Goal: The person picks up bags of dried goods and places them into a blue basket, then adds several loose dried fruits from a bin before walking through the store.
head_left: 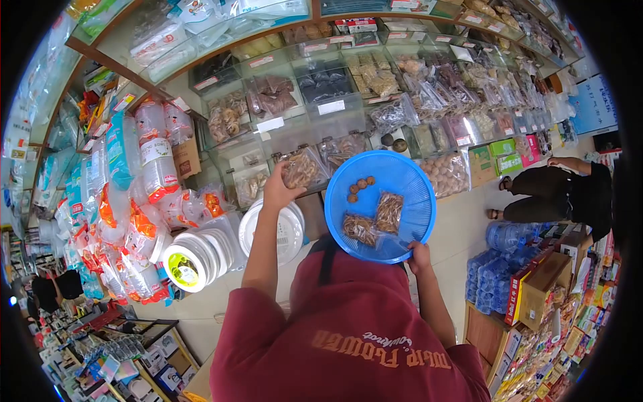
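My left hand (280,190) grips a clear bag of tan dried strips (303,169) at the front of the glass compartments. My right hand (420,258) is closed on the near right rim of a blue plastic basket (423,201), which tilts towards me. Inside the basket lie several round brown nut-like pieces (362,183) and two clear bags of thin brown dried strips, one bag (389,212) to the right of the other bag (360,229). Beyond the basket, two dark round pieces (394,142) sit in a compartment.
Glass compartments (331,107) with bagged dried goods stretch across the back. Stacked white disposable plates (273,231) and packs of plastic cups (158,167) stand to the left. Another person in dark clothes (569,197) is at the right, near shrink-wrapped bottles (499,268) and cardboard boxes (544,288).
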The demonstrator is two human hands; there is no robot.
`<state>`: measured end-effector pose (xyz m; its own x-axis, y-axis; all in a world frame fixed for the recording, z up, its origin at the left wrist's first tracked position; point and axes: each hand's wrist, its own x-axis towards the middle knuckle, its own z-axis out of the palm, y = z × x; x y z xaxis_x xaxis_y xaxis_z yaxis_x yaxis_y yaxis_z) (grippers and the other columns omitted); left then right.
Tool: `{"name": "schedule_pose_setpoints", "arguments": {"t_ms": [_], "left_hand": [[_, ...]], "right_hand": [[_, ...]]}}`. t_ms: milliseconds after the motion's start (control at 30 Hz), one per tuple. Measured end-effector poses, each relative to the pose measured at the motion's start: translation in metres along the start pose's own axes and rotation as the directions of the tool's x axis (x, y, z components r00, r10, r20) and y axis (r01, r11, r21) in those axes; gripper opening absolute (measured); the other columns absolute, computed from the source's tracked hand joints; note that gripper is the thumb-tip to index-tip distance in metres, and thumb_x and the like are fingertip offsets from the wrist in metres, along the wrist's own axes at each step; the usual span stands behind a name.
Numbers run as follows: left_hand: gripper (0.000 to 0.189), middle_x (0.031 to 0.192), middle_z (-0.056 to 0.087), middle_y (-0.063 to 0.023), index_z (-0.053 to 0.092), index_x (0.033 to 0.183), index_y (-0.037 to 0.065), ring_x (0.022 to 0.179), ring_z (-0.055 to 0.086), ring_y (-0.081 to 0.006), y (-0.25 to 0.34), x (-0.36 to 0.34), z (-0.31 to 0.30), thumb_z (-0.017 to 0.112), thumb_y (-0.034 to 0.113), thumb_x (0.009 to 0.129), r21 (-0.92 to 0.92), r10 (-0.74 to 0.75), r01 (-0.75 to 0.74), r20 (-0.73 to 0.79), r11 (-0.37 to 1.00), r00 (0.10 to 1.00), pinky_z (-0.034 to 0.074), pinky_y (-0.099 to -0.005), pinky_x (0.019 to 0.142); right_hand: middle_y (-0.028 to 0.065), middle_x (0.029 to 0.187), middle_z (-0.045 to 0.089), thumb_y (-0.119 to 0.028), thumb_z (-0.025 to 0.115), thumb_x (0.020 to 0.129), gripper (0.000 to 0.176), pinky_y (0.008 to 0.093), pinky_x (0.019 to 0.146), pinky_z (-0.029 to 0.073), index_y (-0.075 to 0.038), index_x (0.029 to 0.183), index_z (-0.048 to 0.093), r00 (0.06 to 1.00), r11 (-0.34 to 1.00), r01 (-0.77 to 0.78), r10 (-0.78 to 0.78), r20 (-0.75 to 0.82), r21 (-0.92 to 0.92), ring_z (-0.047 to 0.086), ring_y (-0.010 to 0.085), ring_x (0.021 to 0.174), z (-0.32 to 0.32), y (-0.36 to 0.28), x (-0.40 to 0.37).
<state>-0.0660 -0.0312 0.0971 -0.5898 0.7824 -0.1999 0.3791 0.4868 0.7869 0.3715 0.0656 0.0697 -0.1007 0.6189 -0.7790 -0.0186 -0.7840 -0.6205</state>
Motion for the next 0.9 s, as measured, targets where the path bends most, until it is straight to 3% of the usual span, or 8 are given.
{"name": "schedule_pose_setpoints", "arguments": {"t_ms": [33,100,167,200,233,267,367,900], "left_hand": [[0.084,0.107,0.061,-0.0191,0.047,0.123,0.006,0.104,0.057,-0.0335,-0.017,0.007,0.003,0.086,0.031,0.053,0.002,-0.002,0.002,-0.003,1.0,1.0,0.046,-0.0397,0.088],[0.099,0.124,0.051,-0.0242,0.04,0.131,0.001,0.117,0.049,-0.0363,-0.045,0.022,0.01,0.086,0.038,0.051,0.405,0.19,-0.131,-0.108,0.905,0.976,0.04,-0.039,0.098],[0.102,0.135,0.04,-0.026,0.032,0.137,-0.002,0.127,0.037,-0.0391,-0.011,0.024,-0.001,0.075,0.055,0.064,0.174,0.047,-0.035,-0.066,0.984,0.997,0.032,-0.0458,0.105],[0.099,0.139,0.035,-0.0259,0.029,0.139,0.0,0.13,0.034,-0.0396,0.011,0.02,-0.004,0.061,0.064,0.071,-0.654,-0.047,0.081,0.069,0.752,0.997,0.031,-0.0486,0.106],[0.097,0.143,0.031,-0.0258,0.026,0.142,0.002,0.132,0.031,-0.0401,0.032,0.013,-0.008,0.047,0.073,0.078,-0.974,0.004,0.223,0.223,-0.04,0.975,0.029,-0.0515,0.106],[0.096,0.147,0.025,-0.0238,0.022,0.145,0.007,0.134,0.026,-0.0413,0.051,0.002,-0.012,0.024,0.078,0.081,-0.921,0.212,0.264,0.207,-0.288,0.955,0.024,-0.0571,0.106],[0.098,0.149,0.02,-0.0225,0.016,0.147,0.01,0.138,0.019,-0.0395,0.093,-0.024,-0.009,0.027,0.079,0.079,-0.89,0.301,0.223,0.103,-0.398,0.948,0.022,-0.0556,0.108],[0.093,0.152,0.013,-0.0202,0.01,0.149,0.016,0.139,0.015,-0.0378,0.127,-0.062,-0.009,0.024,0.078,0.081,-0.881,0.461,0.323,0.141,-0.345,0.876,0.019,-0.0559,0.108]], "right_hand": [[0.0061,0.065,0.051,0.002,0.047,0.071,0.014,0.0295,0.033,0.042,-0.001,0.084,0.05,1.0,1.0,-0.001,0.001,0.004,-0.001,0.05,0.0176,0.043,0.0,0.001,0.0],[0.0059,0.066,0.051,0.002,0.046,0.071,0.017,0.0294,0.033,0.042,0.0,0.087,0.05,1.0,1.0,0.006,-0.006,0.023,0.023,0.052,0.0179,0.046,0.003,0.0,0.002],[0.006,0.068,0.051,0.002,0.046,0.07,0.019,0.0294,0.033,0.042,0.0,0.089,0.05,0.999,0.999,0.026,-0.027,0.021,0.044,0.052,0.0179,0.047,0.014,-0.008,-0.008],[0.0061,0.069,0.052,0.003,0.046,0.07,0.022,0.0295,0.034,0.042,0.0,0.091,0.05,0.999,0.997,0.041,-0.041,0.011,0.068,0.053,0.0178,0.048,0.019,-0.009,-0.012],[0.0061,0.069,0.052,0.003,0.046,0.07,0.022,0.0295,0.034,0.042,0.0,0.091,0.05,0.999,0.997,0.04,-0.041,0.02,0.069,0.053,0.0178,0.048,0.017,-0.006,-0.009],[0.0062,0.071,0.052,0.003,0.046,0.07,0.024,0.03,0.035,0.043,0.0,0.093,0.05,1.0,0.998,0.017,-0.018,0.02,0.065,0.053,0.0179,0.049,0.013,-0.004,-0.005],[0.0062,0.073,0.052,0.003,0.045,0.07,0.025,0.0307,0.037,0.045,0.0,0.094,0.05,0.999,0.998,-0.003,0.0,0.055,0.06,0.053,0.0179,0.049,0.011,-0.003,0.003],[0.0057,0.069,0.05,0.001,0.045,0.072,0.02,0.0308,0.035,0.041,-0.003,0.091,0.048,0.996,0.996,-0.046,0.04,0.086,0.071,0.052,0.0179,0.048,0.014,-0.009,0.004]]}}
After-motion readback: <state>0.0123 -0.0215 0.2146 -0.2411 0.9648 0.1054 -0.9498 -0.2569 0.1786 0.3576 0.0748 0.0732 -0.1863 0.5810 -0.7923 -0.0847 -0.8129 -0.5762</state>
